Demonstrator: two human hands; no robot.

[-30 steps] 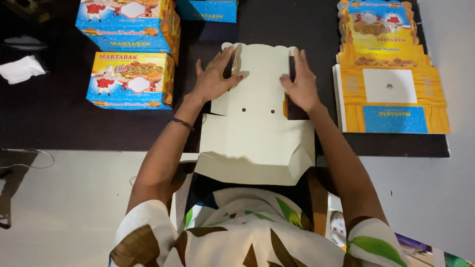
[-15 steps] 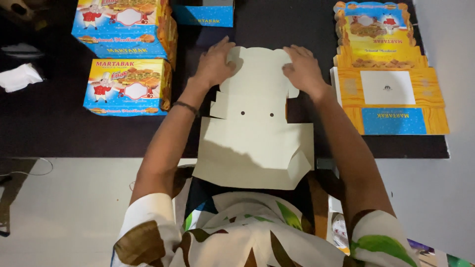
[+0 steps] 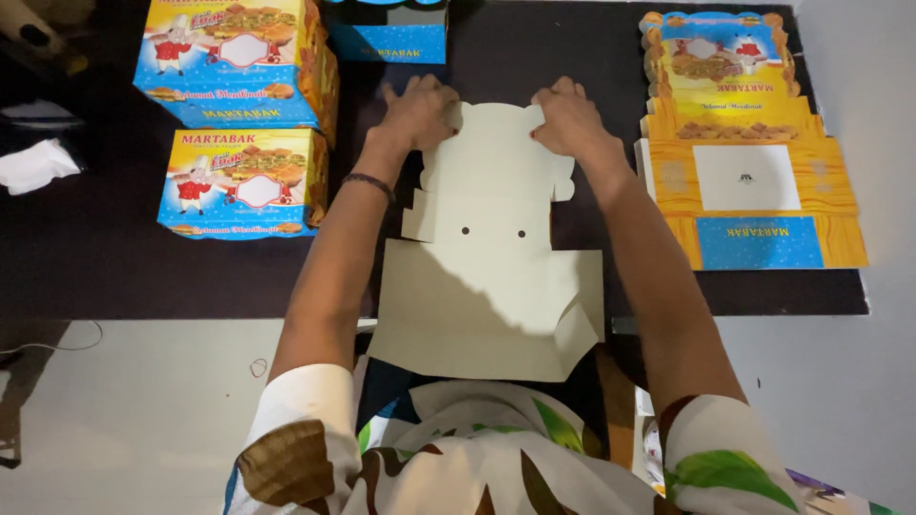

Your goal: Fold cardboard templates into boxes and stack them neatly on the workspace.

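Observation:
A flat, unfolded cream cardboard box blank (image 3: 491, 257) lies plain side up on the dark table (image 3: 114, 277), its near end hanging over the table edge toward me. My left hand (image 3: 418, 113) grips the blank's far left corner, fingers curled over the edge. My right hand (image 3: 570, 119) holds the far right corner the same way. Two small round holes show in the blank's middle panel.
Two assembled blue-and-yellow printed boxes (image 3: 243, 181) stand at the left, a third blue box (image 3: 386, 33) at the far middle. A stack of flat printed blanks (image 3: 749, 181) lies at the right. A crumpled white tissue (image 3: 33, 164) rests far left. Pale floor below.
Both hands slid from the blank's middle sides up to its far corners, and the fingers curled over the far edge.

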